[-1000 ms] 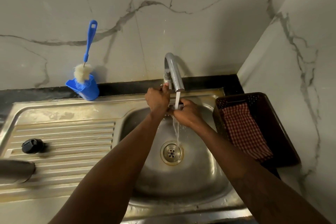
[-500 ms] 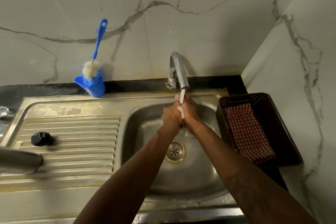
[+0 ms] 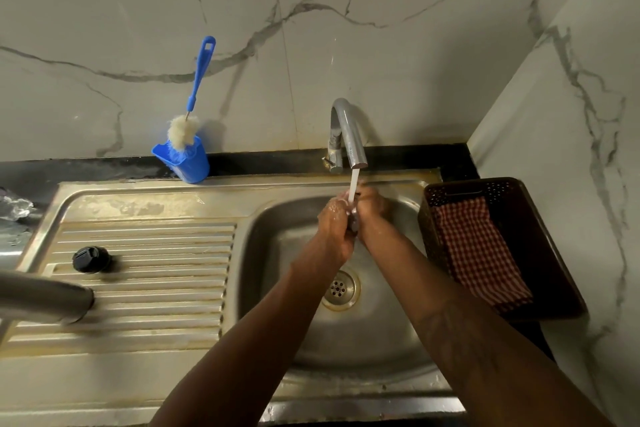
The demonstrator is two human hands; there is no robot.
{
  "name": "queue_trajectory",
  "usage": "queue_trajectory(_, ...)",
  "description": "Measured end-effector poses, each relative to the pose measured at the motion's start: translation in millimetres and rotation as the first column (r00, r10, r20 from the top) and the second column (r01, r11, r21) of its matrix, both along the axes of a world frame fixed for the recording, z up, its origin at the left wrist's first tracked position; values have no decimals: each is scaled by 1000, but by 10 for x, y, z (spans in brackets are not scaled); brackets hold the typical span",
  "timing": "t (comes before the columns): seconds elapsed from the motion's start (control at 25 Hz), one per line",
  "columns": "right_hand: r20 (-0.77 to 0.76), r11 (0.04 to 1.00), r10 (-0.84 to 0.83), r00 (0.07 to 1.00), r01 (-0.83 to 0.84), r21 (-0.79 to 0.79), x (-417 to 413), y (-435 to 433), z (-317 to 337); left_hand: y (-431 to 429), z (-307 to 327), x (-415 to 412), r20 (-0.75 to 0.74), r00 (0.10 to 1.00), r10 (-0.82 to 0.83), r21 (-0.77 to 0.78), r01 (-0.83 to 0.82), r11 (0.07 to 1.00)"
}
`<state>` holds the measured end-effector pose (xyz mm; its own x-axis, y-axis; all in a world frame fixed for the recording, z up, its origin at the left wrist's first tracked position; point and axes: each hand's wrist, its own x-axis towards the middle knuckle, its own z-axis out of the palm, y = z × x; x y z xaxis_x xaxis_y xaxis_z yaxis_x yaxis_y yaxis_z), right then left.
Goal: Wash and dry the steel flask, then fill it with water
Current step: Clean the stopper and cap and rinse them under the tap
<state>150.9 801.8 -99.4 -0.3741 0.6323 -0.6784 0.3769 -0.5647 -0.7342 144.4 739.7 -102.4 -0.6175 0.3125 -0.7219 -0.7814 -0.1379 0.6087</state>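
The left hand (image 3: 334, 230) and right hand (image 3: 373, 210) are pressed palm to palm under the tap's (image 3: 348, 135) running stream, above the sink (image 3: 277, 288) basin; fingers relaxed against each other, wet, gripping no object; the steel flask (image 3: 45, 298) lies on its side on the drainboard at far left, well apart from both hands; its black cap (image 3: 90, 258) sits just beyond it.
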Motion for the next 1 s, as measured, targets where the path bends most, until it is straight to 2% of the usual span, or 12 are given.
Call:
queue_trajectory(0.08,5,998,9,1000,-9,-57,-75,12,13,15,-106,5,52,995,86,59,-89,994)
queue_trajectory(0.24,184,831,406,895,-446,333,-3,-208,-9,123,-217,-203,297,951,79,75,-106,992)
queue_trajectory(0.28,228,749,475,850,-526,403,31,-246,-40,81,-263,-182,57,991,-124,-271,135,953)
queue_trajectory(0.32,288,650,533,796,-603,462,73,-254,-43,31,-204,-140,-211,957,-197,-450,84,889)
queue_trajectory(0.36,341,552,557,757,-644,529,116,-220,-32,28,-153,-143,-26,999,-42,-246,34,969)
queue_trajectory(0.4,398,444,556,730,-665,600,149,-153,-19,20,-123,-181,230,973,15,105,-40,994)
queue_trajectory(0.44,452,334,542,709,-675,658,186,-81,-5,-49,-163,-165,212,977,-32,219,-16,976)
queue_trajectory(0.56,566,19,585,581,-707,707,329,86,34,-125,-228,-122,121,992,-23,126,8,992)
queue_trajectory(0.72,635,-408,698,331,-546,732,465,220,139,-198,-225,-153,35,998,-60,211,51,976)
queue_trajectory(0.84,736,-526,634,237,-566,635,436,359,311,-213,-158,-133,55,983,-174,179,162,970)
queue_trajectory(0.92,859,-570,482,172,-683,457,388,301,343,-166,-142,-92,35,981,-189,71,187,980)
queue_trajectory(1.0,921,-497,369,126,-810,310,339,135,337,-111,-72,-80,33,986,-166,63,164,984)
